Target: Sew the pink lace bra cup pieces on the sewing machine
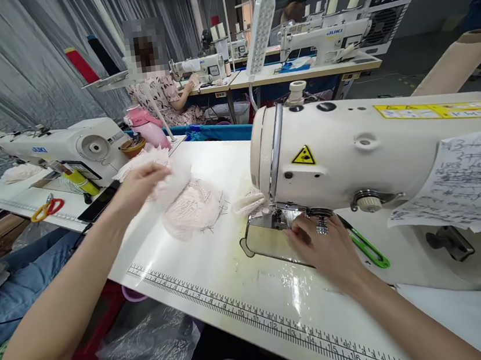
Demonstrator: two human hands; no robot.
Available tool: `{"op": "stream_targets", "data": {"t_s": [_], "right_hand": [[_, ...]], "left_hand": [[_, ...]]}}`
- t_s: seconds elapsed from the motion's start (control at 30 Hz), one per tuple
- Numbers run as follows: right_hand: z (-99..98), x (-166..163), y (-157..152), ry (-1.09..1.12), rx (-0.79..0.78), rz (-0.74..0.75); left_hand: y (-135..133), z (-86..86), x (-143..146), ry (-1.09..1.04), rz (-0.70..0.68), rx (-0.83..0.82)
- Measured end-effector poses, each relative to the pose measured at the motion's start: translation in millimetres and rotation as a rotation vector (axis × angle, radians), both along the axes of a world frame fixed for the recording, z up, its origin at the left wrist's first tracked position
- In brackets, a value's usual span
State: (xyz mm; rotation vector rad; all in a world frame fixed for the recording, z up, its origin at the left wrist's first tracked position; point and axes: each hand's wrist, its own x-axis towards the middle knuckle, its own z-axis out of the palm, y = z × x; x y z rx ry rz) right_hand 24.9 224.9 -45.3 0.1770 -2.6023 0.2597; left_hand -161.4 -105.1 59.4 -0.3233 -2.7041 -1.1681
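Left hand (147, 182) pinching blurred pale fabric (179, 181); right hand (330, 248) curled under sewing machine (342, 153), hold unclear.

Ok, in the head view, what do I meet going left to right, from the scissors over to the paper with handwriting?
Scissors, left hand, pile of pale lace pieces, small pale cloth by the presser foot, right hand, green snips, paper with handwriting.
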Motion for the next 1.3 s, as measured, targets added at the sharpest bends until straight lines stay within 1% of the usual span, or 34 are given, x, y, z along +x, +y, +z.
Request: {"op": "stream_targets", "data": {"t_s": [0.07, 0.13, 0.2, 0.23, 0.27, 0.3, 0.33, 0.37, 0.4, 0.43, 0.47, 0.53, 0.57, 0.63, 0.7, 0.77, 0.8, 0.87, 0.93, 0.97, 1.0, 1.03, 1.07, 1.1, 1.13, 1.17, 1.2, 1.3], "right_hand": [[1.9, 1, -1, 0.011, -0.008, 0.004], [3.3, 1, -2, 0.018, -0.018, 0.008], [3.5, 1, -3, 0.023, -0.027, 0.008], [3.2, 1, -2, 0.025, -0.030, 0.008], [2.6, 0, -2, 0.027, -0.032, 0.007], [1.8, -1, -2, 0.030, -0.036, 0.005], [0.8, -2, -1, 0.034, -0.040, 0.004], [-0.2, -3, 0, 0.036, -0.041, 0.001], [-1.2, -4, 1, 0.037, -0.042, -0.004], [-2.1, -4, 1, 0.036, -0.041, -0.014], [-3.0, -5, 2, 0.027, -0.036, -0.021], [-4.4, -6, 4, -0.001, -0.033, -0.036], [-4.9, -7, 4, -0.012, -0.036, -0.043], [-5.3, -7, 4, -0.026, -0.039, -0.059], [-5.0, -7, 4, -0.038, -0.040, -0.089], [-4.2, -7, 5, -0.080, -0.046, -0.112], [-3.9, -7, 5, -0.109, -0.057, -0.122], [-3.8, -6, 6, -0.151, -0.072, -0.136], [-4.4, -5, 6, -0.159, -0.076, -0.153], [-5.0, -3, 6, -0.154, -0.077, -0.156], [-5.6, -2, 5, -0.147, -0.077, -0.149], [-6.1, 0, 3, -0.142, -0.076, -0.132], [-6.4, 1, 1, -0.137, -0.074, -0.107], [-6.4, 3, -2, -0.134, -0.074, -0.073], [-6.1, 4, -4, -0.133, -0.077, -0.037], [-5.6, 5, -7, -0.135, -0.089, -0.009], [-4.8, 5, -10, -0.143, -0.107, 0.009], [-1.7, 5, -15, -0.217, -0.180, 0.027]], "left_hand": [[-13, 16.4, -11, 0.153, 0.185, 0.106], [-26, 34.0, -21, 0.350, 0.391, 0.184], [-35, 48.4, -23, 0.595, 0.532, 0.210], [-37, 53.0, -20, 0.765, 0.558, 0.181], [-37, 55.5, -13, 0.901, 0.538, 0.127], [-35, 55.8, -3, 0.941, 0.443, 0.036], [-31, 54.2, 11, 0.915, 0.358, -0.050], [-24, 51.3, 27, 0.811, 0.265, -0.141], [-16, 47.6, 44, 0.603, 0.109, -0.242], [-7, 43.7, 62, 0.441, -0.041, -0.282], [3, 40.1, 78, 0.308, -0.175, -0.268], [25, 34.0, 103, 0.052, -0.373, -0.083], [36, 30.9, 110, -0.066, -0.449, -0.022], [58, 22.5, 113, -0.244, -0.587, 0.061], [82, 8.2, 103, -0.402, -0.736, 0.058], [104, -11.7, 86, -0.452, -0.896, 0.005], [113, -22.4, 77, -0.427, -0.951, -0.046], [126, -41.4, 63, -0.261, -0.979, -0.216], [130, -53.6, 61, 0.035, -0.893, -0.407], [130, -56.9, 64, 0.193, -0.842, -0.466], [128, -59.1, 70, 0.335, -0.811, -0.493], [126, -60.5, 78, 0.451, -0.813, -0.491], [123, -62.0, 87, 0.523, -0.867, -0.475], [121, -63.8, 96, 0.571, -0.933, -0.464], [119, -66.4, 104, 0.596, -0.970, -0.475], [119, -69.6, 110, 0.607, -0.975, -0.489], [118, -73.4, 113, 0.602, -0.953, -0.508], [121, -84.5, 109, 0.542, -0.790, -0.585]]}}
